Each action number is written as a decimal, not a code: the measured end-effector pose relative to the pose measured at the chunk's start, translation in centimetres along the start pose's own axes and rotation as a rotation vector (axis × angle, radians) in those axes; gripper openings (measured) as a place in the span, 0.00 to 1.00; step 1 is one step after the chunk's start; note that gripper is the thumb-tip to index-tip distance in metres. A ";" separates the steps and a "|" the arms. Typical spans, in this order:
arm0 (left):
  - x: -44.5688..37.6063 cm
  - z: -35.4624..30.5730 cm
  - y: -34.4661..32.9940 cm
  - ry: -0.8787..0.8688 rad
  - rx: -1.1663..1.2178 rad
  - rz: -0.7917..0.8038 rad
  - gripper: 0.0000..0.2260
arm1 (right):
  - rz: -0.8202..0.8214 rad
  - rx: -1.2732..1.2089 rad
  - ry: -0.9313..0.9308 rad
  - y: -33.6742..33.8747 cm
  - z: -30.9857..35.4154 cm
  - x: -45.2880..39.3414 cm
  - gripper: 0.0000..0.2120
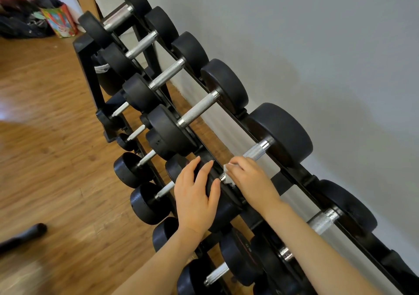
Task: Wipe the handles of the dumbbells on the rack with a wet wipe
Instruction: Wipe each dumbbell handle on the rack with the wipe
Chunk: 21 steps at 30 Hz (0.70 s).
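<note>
The left hand (196,192) lies with fingers spread and nearly straight over the rounded black rubber head (212,188) of a dumbbell, steadying it without curling round it; just to its right the right hand (250,181) has its fingers bent round a crumpled white wet wipe (227,170), pressed onto the near end of that dumbbell's handle (255,152), whose knurled, silvery steel shaft shows bare beyond the fingertips up to a polished collar and a large matte black head (283,131) by the wall. Below the right forearm another knurled handle (322,222) gleams on the same upper tier of the black metal rack (301,172); a small dark mark on its collar is too small to read. Under the left wrist, smaller round-headed dumbbells (145,201) with thin pale handles sit on a lower tier. Beyond both hands the upper row runs away with more cross-hatched steel handles (199,109) between thick black discs. Left of the hands spreads a wood-grain plank floor (45,124); far past them stands a bright printed bag (60,20), its print blurred, and right of the hands a smooth grey wall (317,34)
</note>
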<state>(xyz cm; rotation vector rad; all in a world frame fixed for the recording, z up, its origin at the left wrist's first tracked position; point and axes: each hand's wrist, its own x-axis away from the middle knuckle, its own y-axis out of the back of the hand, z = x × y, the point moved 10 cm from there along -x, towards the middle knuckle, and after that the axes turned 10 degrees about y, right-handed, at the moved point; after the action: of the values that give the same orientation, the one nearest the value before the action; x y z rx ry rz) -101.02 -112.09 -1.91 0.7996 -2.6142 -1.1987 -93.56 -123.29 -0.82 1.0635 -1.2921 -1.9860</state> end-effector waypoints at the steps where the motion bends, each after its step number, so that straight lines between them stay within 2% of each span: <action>1: 0.1 0.0 0.0 0.002 0.003 0.002 0.22 | 0.041 0.004 0.036 -0.2 0.1 -0.1 0.12; 3: 0.1 0.1 0.0 0.000 0.008 -0.003 0.22 | 0.064 0.043 0.066 0.0 -0.5 -0.5 0.10; 7: 0.0 0.0 0.1 -0.005 0.019 -0.014 0.21 | -0.042 0.023 -0.044 1.2 -2.2 -0.4 0.07; 12: 0.0 0.1 0.1 -0.014 0.025 -0.026 0.21 | 0.068 0.068 0.114 -0.8 1.2 -1.1 0.05; 17: 0.0 -0.2 0.2 -0.028 0.010 -0.033 0.20 | -0.059 0.128 0.004 0.9 0.3 -1.5 0.04; 21: -0.1 -0.1 0.1 -0.021 0.006 -0.031 0.20 | 0.031 0.092 0.147 -1.2 1.9 -1.2 0.04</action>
<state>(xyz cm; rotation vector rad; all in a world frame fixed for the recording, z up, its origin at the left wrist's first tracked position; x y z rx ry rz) -100.99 -112.04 -1.73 0.8364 -2.6326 -1.2144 -94.51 -121.00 -1.11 1.2022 -1.3226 -1.8047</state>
